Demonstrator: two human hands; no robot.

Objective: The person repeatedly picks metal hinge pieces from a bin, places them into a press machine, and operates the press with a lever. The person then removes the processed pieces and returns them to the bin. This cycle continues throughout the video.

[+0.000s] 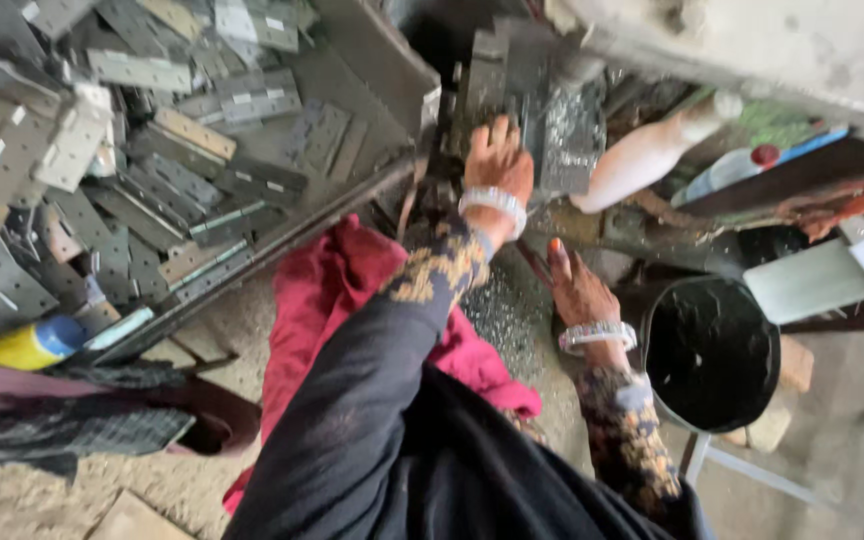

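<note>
My left hand (497,160) reaches forward onto a stack of grey metal hinge plates (552,120) at a dark machine; the fingers rest on the plates and a white bangle circles the wrist. My right hand (577,290) hangs lower, fingers together and pointing down toward the machine's metal bed (602,225); whether it holds anything I cannot tell. Both arms wear dark sleeves with a gold pattern. A red cloth (337,285) lies across my lap.
A large tray (352,120) full of several loose hinge plates fills the left. A black bucket (712,350) stands at the right, metal shavings (502,320) litter the floor, and a yellow and blue bottle (32,343) lies at the left. A pale bottle (652,150) leans behind the machine.
</note>
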